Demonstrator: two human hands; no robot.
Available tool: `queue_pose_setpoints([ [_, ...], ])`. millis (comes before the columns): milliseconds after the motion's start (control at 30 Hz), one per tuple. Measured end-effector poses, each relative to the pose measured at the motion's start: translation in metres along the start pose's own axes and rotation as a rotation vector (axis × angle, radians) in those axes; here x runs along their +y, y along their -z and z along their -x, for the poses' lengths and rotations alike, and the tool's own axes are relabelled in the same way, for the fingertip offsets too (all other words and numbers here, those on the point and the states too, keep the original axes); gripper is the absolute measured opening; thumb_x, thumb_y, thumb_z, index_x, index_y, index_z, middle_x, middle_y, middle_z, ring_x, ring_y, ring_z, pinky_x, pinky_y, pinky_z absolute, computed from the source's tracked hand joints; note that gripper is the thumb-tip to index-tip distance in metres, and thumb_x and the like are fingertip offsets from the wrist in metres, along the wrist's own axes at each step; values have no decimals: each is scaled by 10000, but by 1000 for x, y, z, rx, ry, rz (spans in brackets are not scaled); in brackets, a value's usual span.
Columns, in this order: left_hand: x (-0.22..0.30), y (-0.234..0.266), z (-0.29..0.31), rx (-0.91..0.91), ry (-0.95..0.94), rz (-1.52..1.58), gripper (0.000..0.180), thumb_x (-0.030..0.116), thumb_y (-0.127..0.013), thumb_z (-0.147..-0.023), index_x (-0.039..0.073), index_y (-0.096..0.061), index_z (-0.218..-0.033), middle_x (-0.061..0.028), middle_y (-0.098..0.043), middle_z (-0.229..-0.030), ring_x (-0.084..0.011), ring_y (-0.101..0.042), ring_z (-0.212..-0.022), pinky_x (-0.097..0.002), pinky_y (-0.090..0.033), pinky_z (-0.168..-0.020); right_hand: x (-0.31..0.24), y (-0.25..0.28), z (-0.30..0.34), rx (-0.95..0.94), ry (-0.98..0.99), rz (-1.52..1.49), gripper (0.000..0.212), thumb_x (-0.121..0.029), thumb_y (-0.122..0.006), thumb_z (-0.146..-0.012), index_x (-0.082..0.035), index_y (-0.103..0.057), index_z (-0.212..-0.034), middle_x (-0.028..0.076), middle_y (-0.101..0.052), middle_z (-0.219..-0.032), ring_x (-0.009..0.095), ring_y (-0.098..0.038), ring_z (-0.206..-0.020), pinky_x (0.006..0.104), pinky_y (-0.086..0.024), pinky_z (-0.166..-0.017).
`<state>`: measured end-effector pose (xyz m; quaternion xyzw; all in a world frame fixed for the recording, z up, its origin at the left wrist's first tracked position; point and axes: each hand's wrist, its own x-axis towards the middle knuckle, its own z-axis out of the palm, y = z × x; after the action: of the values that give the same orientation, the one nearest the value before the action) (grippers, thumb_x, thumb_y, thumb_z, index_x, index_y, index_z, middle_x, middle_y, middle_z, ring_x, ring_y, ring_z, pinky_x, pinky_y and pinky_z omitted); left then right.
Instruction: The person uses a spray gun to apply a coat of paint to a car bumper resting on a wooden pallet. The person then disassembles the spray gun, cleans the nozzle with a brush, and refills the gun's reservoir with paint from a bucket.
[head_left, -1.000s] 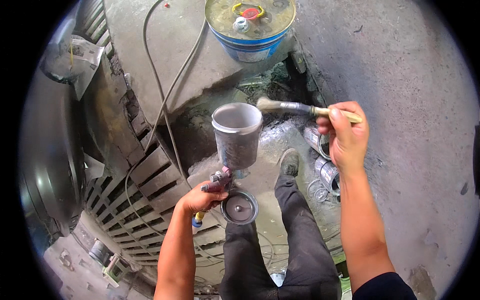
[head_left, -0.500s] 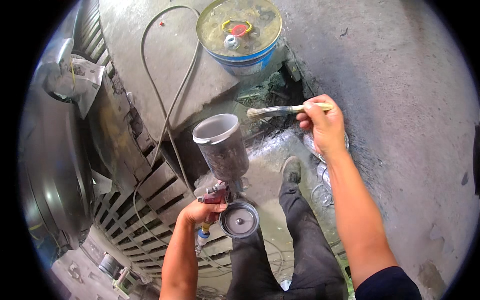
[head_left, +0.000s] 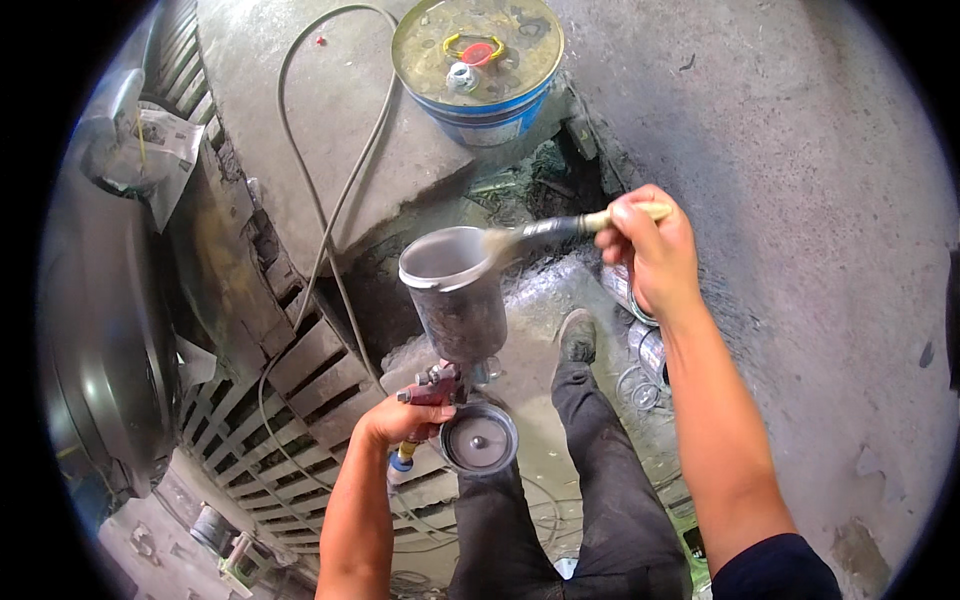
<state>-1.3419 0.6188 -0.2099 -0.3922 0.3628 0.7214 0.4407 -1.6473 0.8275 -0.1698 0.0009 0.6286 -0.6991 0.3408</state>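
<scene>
My left hand (head_left: 400, 418) is closed around the red handle of a spray gun (head_left: 438, 385). A grey paint cup (head_left: 460, 320) stands on the gun, its open mouth facing up and tilted slightly. Next to my left thumb is a round dark lid (head_left: 480, 442), its inner face up with a small knob in the middle; how it is held is partly hidden. My right hand (head_left: 658, 250) grips a paintbrush (head_left: 565, 227) by its pale handle. The blurred bristles are at the right side of the cup's rim; whether they touch it I cannot tell.
A blue bucket (head_left: 490, 118) with a stained lid stands ahead, beside a broken pit in the concrete. A grey hose (head_left: 350, 195) loops on the floor. Slatted grating (head_left: 290, 430) and a dark, glossy curved panel (head_left: 110, 330) lie left. Metal cans (head_left: 650, 350) sit by my right forearm.
The paintbrush has swung down so its bristles reach the cup's rim. The cup has shifted slightly right and stands a little more upright. Both hands keep their holds.
</scene>
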Motion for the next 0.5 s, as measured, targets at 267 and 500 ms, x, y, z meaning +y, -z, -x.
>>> queue_pose_setpoints([
  [267, 5, -15, -9, 288, -233, -341, 164, 178, -653, -824, 34, -575, -814, -9, -543, -688, -117, -496, -649, -287, -412, -604, -55, 11, 30, 76, 193, 421, 140, -160, -651, -837, -39, -585, -859, 25, -610, -715, 89, -555, -610, 241, -449, -537],
  [500, 6, -21, -31, 485, -275, -685, 219, 160, -630, -801, 18, -592, -964, -180, -645, -840, -315, -621, -815, -408, -464, -754, -95, -37, 42, -633, 598, 1145, 107, -134, -682, -740, -86, -601, -791, 89, -589, -624, 253, -587, -536, 342, -470, -506],
])
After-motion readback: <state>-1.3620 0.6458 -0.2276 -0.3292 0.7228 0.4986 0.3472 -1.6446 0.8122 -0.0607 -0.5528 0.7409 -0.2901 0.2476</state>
